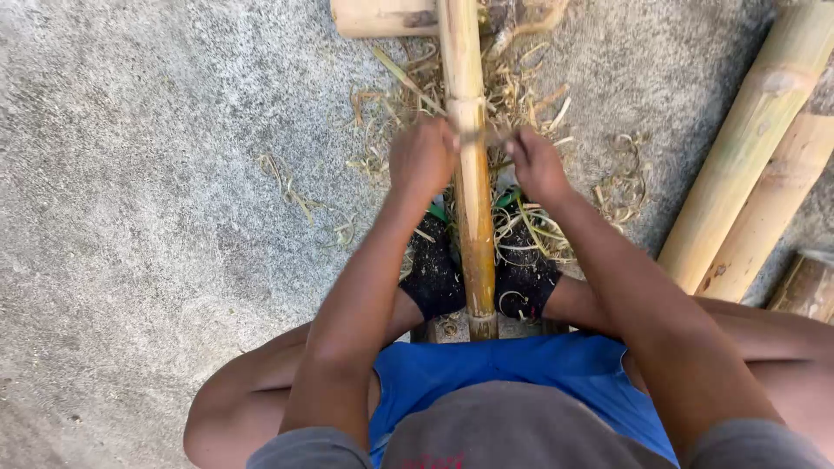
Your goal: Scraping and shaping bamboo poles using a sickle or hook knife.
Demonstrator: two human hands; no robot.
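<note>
A long yellow bamboo pole (473, 217) runs from between my knees away to the top edge. Both hands sit on either side of it near a node. My left hand (421, 158) is closed on one end of a tool that crosses the pole. My right hand (536, 163) is closed on the other end. The tool (486, 135) itself is blurred and mostly hidden; only a thin dark bar shows between the fists. Black socks (434, 278) brace the pole from both sides.
Curled bamboo shavings (530, 230) litter the concrete floor (148, 200) around my feet. Two thick bamboo poles (747, 156) lie slanted at the right, with a log end (804, 287) beside them. A pale wooden block (382, 17) lies under the pole at the top.
</note>
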